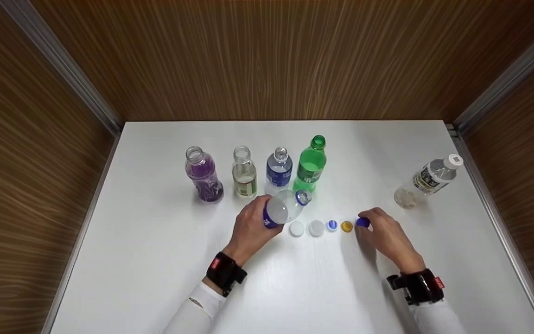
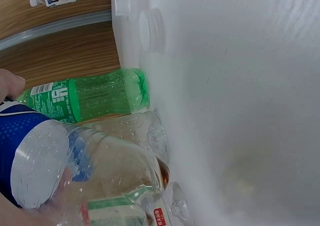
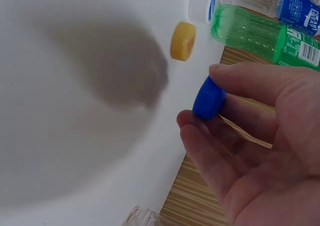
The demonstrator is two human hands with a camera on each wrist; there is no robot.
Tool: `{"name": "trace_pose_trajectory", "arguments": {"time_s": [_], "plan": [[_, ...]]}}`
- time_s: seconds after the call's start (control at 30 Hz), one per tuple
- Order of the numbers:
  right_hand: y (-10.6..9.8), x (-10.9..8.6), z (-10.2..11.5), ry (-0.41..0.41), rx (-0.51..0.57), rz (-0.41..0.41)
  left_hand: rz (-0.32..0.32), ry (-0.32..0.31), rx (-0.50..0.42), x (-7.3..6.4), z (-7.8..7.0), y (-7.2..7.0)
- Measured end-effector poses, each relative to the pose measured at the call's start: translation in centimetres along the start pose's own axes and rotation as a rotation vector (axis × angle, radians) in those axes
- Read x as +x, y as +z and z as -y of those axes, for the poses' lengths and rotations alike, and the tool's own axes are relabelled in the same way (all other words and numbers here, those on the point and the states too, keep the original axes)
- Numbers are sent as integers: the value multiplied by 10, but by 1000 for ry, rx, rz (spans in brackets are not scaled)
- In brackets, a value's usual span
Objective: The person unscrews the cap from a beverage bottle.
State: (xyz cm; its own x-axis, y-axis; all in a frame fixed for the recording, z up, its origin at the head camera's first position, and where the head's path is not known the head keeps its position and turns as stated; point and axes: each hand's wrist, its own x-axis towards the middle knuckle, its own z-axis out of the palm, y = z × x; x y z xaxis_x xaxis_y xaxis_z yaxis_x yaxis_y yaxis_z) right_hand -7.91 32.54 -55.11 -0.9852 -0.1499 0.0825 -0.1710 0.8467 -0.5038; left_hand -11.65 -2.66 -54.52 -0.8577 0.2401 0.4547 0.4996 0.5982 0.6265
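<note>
My left hand (image 1: pixel 251 227) grips a clear plastic bottle (image 1: pixel 290 204) around its dark blue label, tilting its open mouth up and to the right. In the left wrist view, that bottle's label (image 2: pixel 20 141) fills the left side, and part of the hand is hidden behind it. Between thumb and fingertips, my right hand (image 1: pixel 387 234) pinches a blue bottle cap (image 3: pixel 209 98) at the right end of a row of caps. Beside it lies a yellow cap (image 1: pixel 346 226), then a white cap with a blue top (image 1: pixel 332 226) and two white caps, one (image 1: pixel 316 228) next to the other (image 1: pixel 296 229).
Uncapped bottles stand behind the hands: purple (image 1: pixel 203 178), clear with a green-and-white label (image 1: pixel 244 178), blue-labelled (image 1: pixel 279 174) and green (image 1: pixel 311 164). A white-capped bottle (image 1: pixel 434 178) stands at the right. Wood-grain panels (image 1: pixel 267 60) enclose the white table (image 1: pixel 155 278) at back and sides.
</note>
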Motion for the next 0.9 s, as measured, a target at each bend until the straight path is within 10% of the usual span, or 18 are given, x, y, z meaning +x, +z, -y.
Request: {"name": "trace_pose_trajectory", "arguments": {"time_s": [0.9], "plan": [[16, 7, -5, 1, -89, 8, 37, -36, -25, -1, 2, -2]]}}
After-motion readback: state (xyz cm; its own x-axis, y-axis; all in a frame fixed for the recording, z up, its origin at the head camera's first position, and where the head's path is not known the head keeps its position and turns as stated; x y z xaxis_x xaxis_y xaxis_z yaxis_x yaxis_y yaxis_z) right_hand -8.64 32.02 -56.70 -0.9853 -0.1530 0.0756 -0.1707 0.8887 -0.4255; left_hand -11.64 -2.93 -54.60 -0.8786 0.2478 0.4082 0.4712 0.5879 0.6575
